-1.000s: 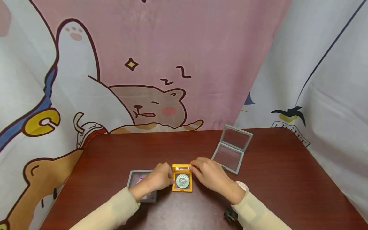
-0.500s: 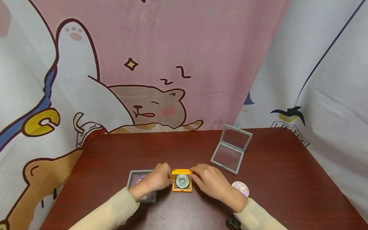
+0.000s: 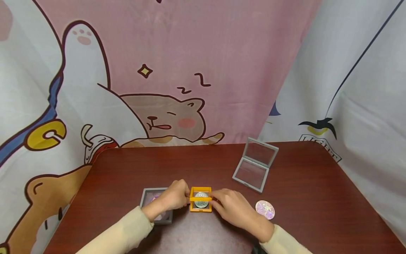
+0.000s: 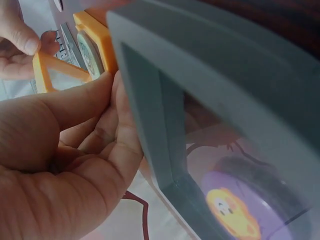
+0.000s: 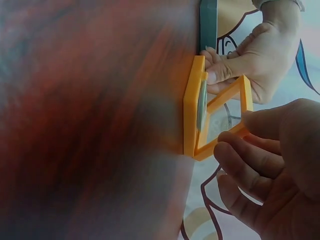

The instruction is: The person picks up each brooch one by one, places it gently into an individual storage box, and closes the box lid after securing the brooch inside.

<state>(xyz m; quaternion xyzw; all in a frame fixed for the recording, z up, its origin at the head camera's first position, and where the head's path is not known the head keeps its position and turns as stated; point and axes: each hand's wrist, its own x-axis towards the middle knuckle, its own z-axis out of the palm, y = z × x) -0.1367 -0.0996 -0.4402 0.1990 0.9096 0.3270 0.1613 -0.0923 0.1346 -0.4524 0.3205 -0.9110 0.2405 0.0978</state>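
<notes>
A small yellow hinged display case (image 3: 201, 210) stands on the table between my hands, its clear-windowed lid (image 5: 246, 97) tilted up partway over the base. In the base sits a round pale-green badge (image 4: 90, 56) with a cartoon print. My left hand (image 3: 175, 195) holds the base by its left side, thumb at the edge and fingers bent beneath the thumb. With thumb and fingertips, my right hand (image 3: 233, 208) pinches the lid's frame at its right side. Next to the left hand lies a closed grey case (image 3: 163, 221), a purple badge (image 4: 245, 205) with an orange figure inside it.
An open grey case (image 3: 252, 173) with clear windows stands at the back right of the brown table (image 3: 301, 197). Right of my right hand lies a shiny pinkish round badge (image 3: 265, 209). A printed curtain (image 3: 241, 70) hangs behind the table.
The yellow case's lid has swung forward and down from near upright, with my right hand moving toward me on it. My left hand has stayed in place.
</notes>
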